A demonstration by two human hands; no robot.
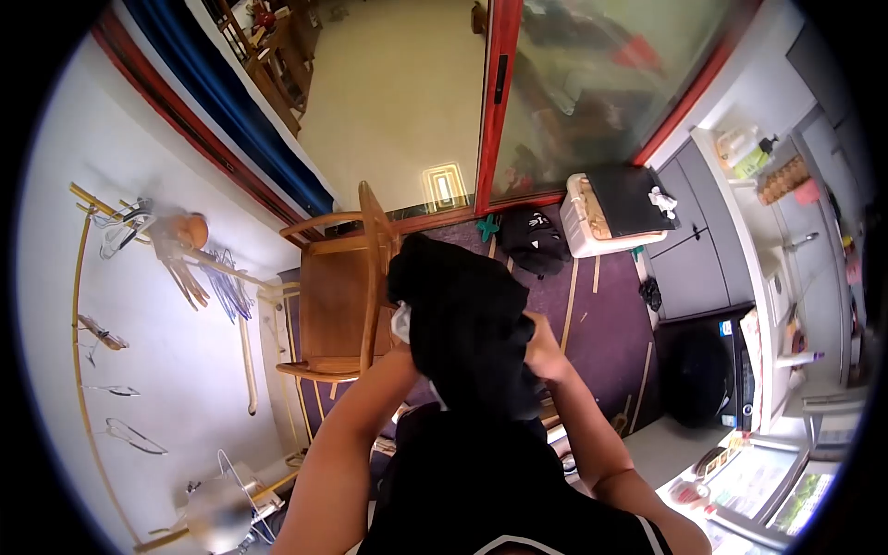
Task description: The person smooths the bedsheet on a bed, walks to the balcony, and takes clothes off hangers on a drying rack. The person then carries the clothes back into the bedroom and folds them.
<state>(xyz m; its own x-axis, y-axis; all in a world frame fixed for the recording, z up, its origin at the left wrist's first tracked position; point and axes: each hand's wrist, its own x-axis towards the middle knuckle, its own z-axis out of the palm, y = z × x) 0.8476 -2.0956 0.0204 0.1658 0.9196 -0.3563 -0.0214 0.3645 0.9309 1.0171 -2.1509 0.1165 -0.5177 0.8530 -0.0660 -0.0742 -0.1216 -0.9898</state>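
Observation:
A bundled black cloth (467, 324), apparently a garment, is held up in front of my body. My right hand (548, 350) grips its right edge, with the fingers partly hidden in the folds. My left hand (404, 355) goes in behind the cloth's left side; only the wrist area shows, and its fingers are covered. A small white patch of fabric (400, 322) peeks out at the left edge of the black cloth, near my left wrist.
A wooden armchair (335, 296) stands close on the left. Hangers (225, 282) hang from a wall rack. Ahead are a black bag (534, 242) and a pink-white bin (585, 231) beside a red-framed sliding door (495, 120). Grey cabinets (698, 236) and a black appliance (698, 375) line the right.

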